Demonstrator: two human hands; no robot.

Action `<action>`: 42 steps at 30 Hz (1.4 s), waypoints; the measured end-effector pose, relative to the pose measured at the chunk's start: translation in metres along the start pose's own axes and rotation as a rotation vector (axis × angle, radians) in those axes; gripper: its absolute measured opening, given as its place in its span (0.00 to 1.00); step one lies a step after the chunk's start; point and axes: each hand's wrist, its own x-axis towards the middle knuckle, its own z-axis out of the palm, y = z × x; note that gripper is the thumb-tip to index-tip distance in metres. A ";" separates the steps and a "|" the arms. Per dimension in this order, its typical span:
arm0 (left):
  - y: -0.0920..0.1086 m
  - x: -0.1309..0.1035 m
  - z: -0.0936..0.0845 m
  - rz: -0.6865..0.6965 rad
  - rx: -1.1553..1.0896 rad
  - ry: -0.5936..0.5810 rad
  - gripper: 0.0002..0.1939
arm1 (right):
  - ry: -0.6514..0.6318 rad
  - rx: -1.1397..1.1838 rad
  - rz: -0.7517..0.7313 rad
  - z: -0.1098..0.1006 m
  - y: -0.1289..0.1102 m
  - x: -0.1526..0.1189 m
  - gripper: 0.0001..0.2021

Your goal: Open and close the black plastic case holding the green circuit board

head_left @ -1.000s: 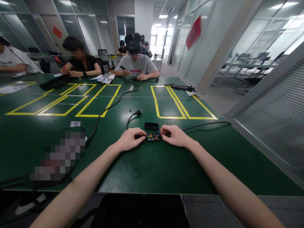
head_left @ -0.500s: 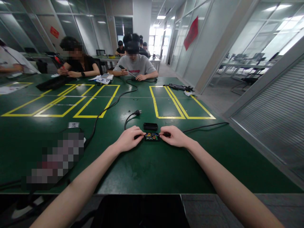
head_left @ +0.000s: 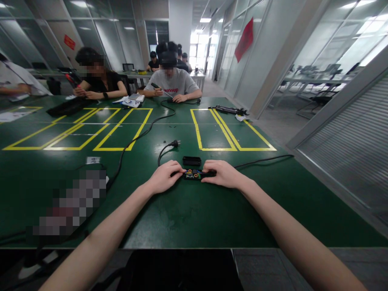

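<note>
An opened black power adapter case (head_left: 192,176) lies on the green table in front of me, its circuit board with copper-ringed coils facing up. At its left end, my left hand (head_left: 165,178) is closed, thumb and fingertips pinching where the cord enters. My right hand (head_left: 224,173) is closed around the black cable end (head_left: 209,174) at the right side of the case, thumb low and fingers above. Just behind the case rests its hollow black cover (head_left: 192,161), apart from it. Thin wires near my fingertips are too small to make out.
A black mains plug (head_left: 175,143) on a short cord lies behind my left hand. Another cable (head_left: 263,161) runs right. A blurred-out bundle (head_left: 74,202) and a paper label (head_left: 93,160) are at left. Yellow tape rectangles mark the table (head_left: 157,226). Co-workers sit across it.
My right hand has shifted its hold: the thumb has moved down and the fingers now span the cable end beside the case. My left hand has barely moved.
</note>
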 end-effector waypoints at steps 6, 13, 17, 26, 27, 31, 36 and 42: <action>0.001 0.002 0.003 0.020 0.067 0.004 0.09 | 0.019 -0.046 -0.037 0.004 0.002 0.000 0.09; -0.001 0.002 0.002 -0.052 0.011 0.112 0.14 | 0.185 -0.008 -0.063 0.006 0.006 0.000 0.11; -0.004 0.002 0.003 -0.156 0.120 0.035 0.32 | 0.342 -0.049 0.194 0.020 0.021 0.004 0.12; -0.004 0.002 0.005 -0.070 0.117 0.003 0.24 | 0.321 0.313 0.280 0.037 0.016 0.012 0.11; -0.004 0.002 0.005 -0.063 0.106 0.012 0.24 | 0.335 0.376 0.294 0.037 0.014 0.013 0.12; -0.002 0.002 0.004 -0.053 0.054 0.036 0.31 | 0.367 0.540 0.310 0.036 0.013 0.014 0.22; 0.000 0.001 0.003 -0.067 0.007 0.030 0.42 | 0.315 0.625 0.355 0.031 0.014 0.014 0.19; -0.003 0.000 0.006 -0.091 0.029 0.043 0.44 | 0.361 0.701 0.368 0.031 0.015 0.014 0.16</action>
